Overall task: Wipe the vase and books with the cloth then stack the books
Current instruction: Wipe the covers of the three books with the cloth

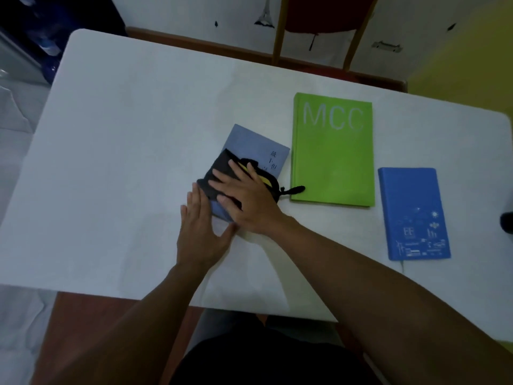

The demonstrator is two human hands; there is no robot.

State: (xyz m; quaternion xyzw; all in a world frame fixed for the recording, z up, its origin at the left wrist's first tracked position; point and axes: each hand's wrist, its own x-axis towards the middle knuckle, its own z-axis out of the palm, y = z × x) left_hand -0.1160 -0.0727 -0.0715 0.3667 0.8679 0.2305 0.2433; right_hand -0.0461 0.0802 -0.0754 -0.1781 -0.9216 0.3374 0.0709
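A pale blue book (251,143) lies tilted at the middle of the white table (125,151). A black cloth with a yellow patch (222,168) is spread over its near half. My right hand (247,198) presses flat on the cloth, fingers apart. My left hand (200,234) lies flat against the book's near left corner, steadying it. A large green book marked MCC (333,157) lies to the right, the cloth's black loop touching its near left edge. A smaller bright blue book (413,215) lies further right. No vase is in view.
A wooden chair (316,29) with a red seat stands behind the table's far edge. A dark object (507,222) shows at the right frame edge. The table's near edge runs just in front of my body.
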